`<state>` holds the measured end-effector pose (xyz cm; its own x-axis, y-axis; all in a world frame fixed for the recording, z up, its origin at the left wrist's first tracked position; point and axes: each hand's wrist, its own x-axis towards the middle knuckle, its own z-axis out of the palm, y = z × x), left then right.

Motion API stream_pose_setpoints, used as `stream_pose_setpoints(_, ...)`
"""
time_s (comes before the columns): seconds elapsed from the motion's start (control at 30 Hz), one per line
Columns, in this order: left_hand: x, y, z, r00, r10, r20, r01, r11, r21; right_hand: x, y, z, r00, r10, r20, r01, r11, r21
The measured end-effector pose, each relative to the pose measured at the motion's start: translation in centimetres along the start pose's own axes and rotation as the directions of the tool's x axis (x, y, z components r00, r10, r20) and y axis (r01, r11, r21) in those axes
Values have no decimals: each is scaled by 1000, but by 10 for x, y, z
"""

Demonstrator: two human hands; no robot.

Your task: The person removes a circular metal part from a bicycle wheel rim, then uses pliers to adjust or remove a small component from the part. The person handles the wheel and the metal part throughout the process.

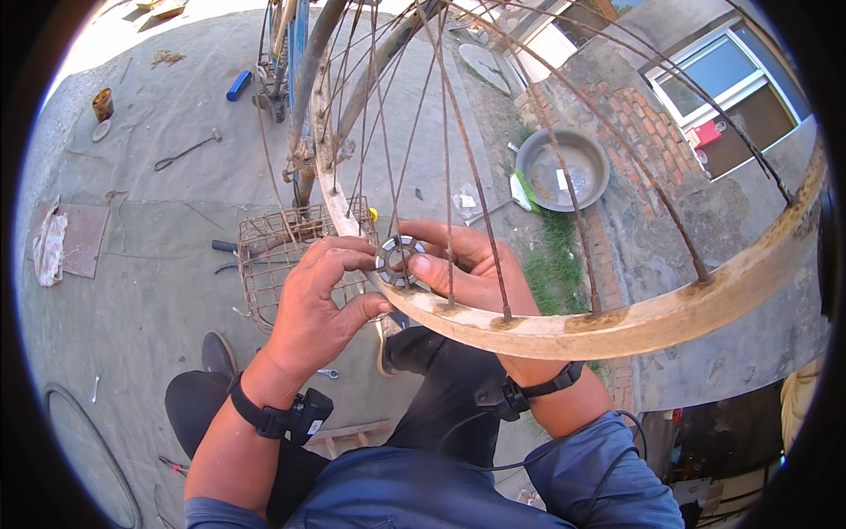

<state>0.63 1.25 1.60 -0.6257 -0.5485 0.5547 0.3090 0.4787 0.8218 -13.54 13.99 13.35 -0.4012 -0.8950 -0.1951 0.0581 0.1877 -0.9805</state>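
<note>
A round metal spoke wrench (384, 270) sits against a rusty spoke (400, 198), just above the rim (476, 325) of a bicycle wheel. My right hand (479, 268) reaches in among the spokes and pinches the wrench between thumb and fingers. With the thumb below the rim and the fingers above it, my left hand (328, 281) grips the rim. Its fingertips are close to the wrench's left edge; whether they touch it I cannot tell. The rim is pale and stained brown around the spoke holes. Fork tubes (365, 92) of the upturned bicycle hold the wheel.
Under the wheel is a rusty wire basket (264, 281) beside a handlebar grip (224, 245). A hammer (188, 149), a rusty tin (102, 104) and a blue box (238, 86) lie leftward. A tyre (89, 433) and pliers (173, 465) are lower left. Rightward stands a metal basin (562, 142) with a brush (523, 190).
</note>
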Motion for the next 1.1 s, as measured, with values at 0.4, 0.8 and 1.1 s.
stream_pose_setpoints(0.4, 1, 0, 0, 1000, 14, -8, -14, 1000, 18, -1, -19, 1, 999, 43, -1, -42, 976, -213)
stream_pose_setpoints(0.8, 4, 1, -2, 1000, 18, -6, -18, 1000, -4, 22, -49, -8, 962, 178, 207, -67, 888, -455)
stream_pose_setpoints(1.1, 6, -8, -3, 999, 34, -15, -34, 999, -7, 32, -55, -2, 961, 137, 242, 69, 726, -685)
